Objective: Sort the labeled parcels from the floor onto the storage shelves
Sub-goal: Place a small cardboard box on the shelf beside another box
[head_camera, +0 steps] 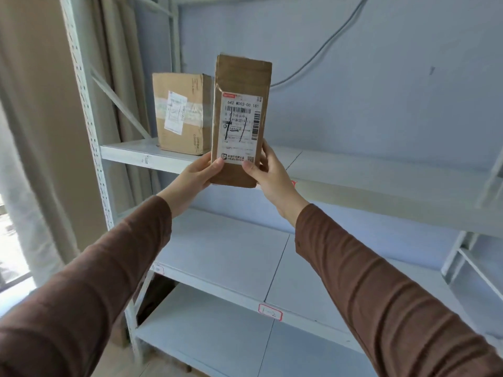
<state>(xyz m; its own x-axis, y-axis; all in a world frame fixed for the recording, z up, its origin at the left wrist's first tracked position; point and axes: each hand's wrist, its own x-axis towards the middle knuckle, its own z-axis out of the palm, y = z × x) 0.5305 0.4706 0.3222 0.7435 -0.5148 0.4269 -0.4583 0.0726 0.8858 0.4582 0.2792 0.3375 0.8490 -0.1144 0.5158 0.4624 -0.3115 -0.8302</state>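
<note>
**Setting the tall parcel down beside the box on the upper shelf**

Head view: both hands hold a slim brown parcel (241, 121) upright in front of the upper shelf (353, 170), its printed label (241, 126) facing the camera with a handwritten mark across it. The left hand (194, 176) grips the parcel's lower left edge, thumb on the front; the right hand (268, 176) grips the lower right edge, thumb on the label's bottom corner and fingers (264, 153) curled round the side. So both sets of fingers are clamped on the parcel, low down. A squat cardboard box (181, 112) already stands on that shelf, just left of and behind the parcel.

To do this step well, the parcel's base probably needs to clear the shelf lip before going in, since its bottom edge sits level with or slightly below the lip. It is best set just right of the cardboard box, label outward (a tall, narrow parcel held only at its foot may tip). One hand should steady the parcel as the other lets go. A tag reading 1-2 (270, 312) marks the lower shelf, well below the cardboard box; the upper shelf's own tag is hidden behind the right hand, so the match cannot be checked.
</note>
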